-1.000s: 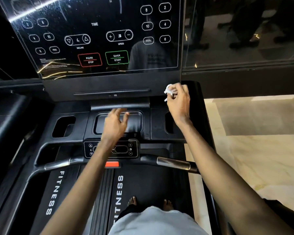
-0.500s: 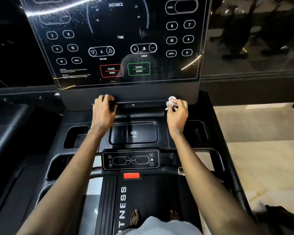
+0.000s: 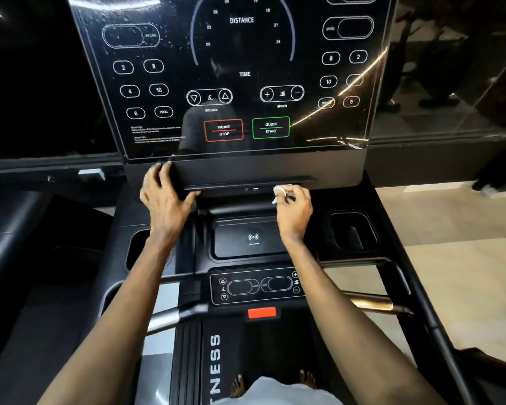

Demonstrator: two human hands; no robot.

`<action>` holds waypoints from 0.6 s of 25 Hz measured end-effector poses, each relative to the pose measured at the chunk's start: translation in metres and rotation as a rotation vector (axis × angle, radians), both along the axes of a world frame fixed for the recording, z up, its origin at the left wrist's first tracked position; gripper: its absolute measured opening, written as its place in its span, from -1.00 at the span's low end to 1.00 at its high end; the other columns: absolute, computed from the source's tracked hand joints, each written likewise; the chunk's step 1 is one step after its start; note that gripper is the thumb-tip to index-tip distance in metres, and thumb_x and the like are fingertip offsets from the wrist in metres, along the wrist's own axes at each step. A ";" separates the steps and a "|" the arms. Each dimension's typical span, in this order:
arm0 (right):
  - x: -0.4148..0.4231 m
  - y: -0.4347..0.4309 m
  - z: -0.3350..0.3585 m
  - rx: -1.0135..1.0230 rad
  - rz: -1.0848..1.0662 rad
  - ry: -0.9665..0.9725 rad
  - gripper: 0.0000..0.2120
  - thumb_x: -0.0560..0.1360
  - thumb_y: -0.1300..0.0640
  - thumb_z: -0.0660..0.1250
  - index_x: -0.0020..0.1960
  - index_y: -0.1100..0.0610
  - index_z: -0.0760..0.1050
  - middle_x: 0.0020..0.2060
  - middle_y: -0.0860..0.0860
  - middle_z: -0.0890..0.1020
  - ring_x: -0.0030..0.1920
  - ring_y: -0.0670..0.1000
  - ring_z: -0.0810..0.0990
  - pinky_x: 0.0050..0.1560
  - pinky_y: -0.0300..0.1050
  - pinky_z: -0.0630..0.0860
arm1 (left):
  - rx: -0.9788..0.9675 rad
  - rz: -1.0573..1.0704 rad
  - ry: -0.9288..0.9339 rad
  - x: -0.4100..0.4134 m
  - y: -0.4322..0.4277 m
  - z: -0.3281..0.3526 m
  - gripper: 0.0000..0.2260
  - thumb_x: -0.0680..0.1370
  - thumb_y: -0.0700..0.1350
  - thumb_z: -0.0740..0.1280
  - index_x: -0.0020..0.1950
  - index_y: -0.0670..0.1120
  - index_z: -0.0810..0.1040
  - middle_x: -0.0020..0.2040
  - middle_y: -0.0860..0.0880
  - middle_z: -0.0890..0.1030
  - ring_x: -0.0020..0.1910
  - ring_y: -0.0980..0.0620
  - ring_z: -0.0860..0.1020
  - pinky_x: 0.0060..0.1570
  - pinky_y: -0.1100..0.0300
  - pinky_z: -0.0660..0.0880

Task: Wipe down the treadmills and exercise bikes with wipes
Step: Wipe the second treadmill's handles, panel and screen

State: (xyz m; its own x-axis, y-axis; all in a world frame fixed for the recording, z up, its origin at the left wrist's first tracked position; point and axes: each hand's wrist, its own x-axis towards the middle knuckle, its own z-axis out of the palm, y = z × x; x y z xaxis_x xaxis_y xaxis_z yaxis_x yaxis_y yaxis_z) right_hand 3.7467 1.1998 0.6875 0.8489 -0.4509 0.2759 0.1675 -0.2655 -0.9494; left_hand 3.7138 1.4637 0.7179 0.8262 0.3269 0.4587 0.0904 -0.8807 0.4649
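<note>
I stand on a black treadmill whose glossy console panel (image 3: pixel 234 77) fills the top of the head view. My right hand (image 3: pixel 294 209) pinches a small crumpled white wipe (image 3: pixel 279 190) against the narrow ledge (image 3: pixel 231 184) under the panel, right of centre. My left hand (image 3: pixel 164 197) grips the lower left corner of the console housing, with fingers on its face and the thumb under the ledge.
Below the ledge lies a phone tray (image 3: pixel 246 238) with a cup well (image 3: pixel 352 230) to its right. A lower control strip (image 3: pixel 256 285), a red safety key (image 3: pixel 262 312) and metal grip bars (image 3: pixel 374 304) sit nearer me. Beige floor (image 3: pixel 456 276) lies to the right.
My left hand rose from the phone tray to the console's lower left corner. My right hand carried the wipe left along the ledge. The camera tilted up toward the panel.
</note>
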 end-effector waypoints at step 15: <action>-0.020 0.079 0.003 -0.238 0.251 -0.051 -0.86 0.51 0.31 0.42 -0.01 0.14 0.70 -0.02 -0.03 0.62 -0.04 -0.11 0.64 0.09 -0.18 0.60 | -0.290 -0.031 0.017 0.002 0.067 0.004 0.20 0.34 0.24 0.57 0.65 -0.14 -0.18 0.64 -0.23 0.02 0.59 -0.22 0.12 0.48 -0.26 0.18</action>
